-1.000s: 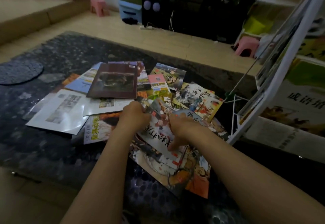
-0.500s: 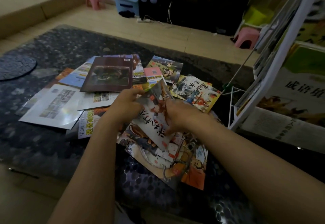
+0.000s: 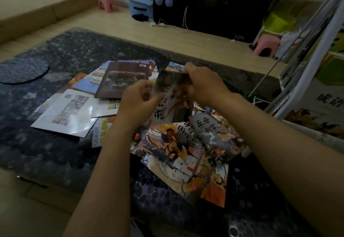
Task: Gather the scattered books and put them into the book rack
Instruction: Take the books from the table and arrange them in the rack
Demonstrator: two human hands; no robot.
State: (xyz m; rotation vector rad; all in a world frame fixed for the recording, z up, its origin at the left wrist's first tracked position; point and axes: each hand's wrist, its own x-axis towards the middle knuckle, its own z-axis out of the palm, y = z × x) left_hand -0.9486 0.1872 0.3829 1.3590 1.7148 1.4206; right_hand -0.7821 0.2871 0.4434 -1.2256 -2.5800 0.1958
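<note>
Both hands share the grip on one thin picture book (image 3: 172, 95), lifted and tilted above the pile. Your left hand (image 3: 138, 100) pinches its left edge, fingers curled, forearm reaching in from lower left. Your right hand (image 3: 202, 86) clamps the top right corner, wrist bent over. Scattered books (image 3: 178, 143) lie overlapped on the dark surface (image 3: 55, 153) below, more fanned out to the left near a brown-cover book (image 3: 122, 79). Bare surface left and near edge. White book rack (image 3: 305, 76) stands at right, already holding books, close beside the pile.
</note>
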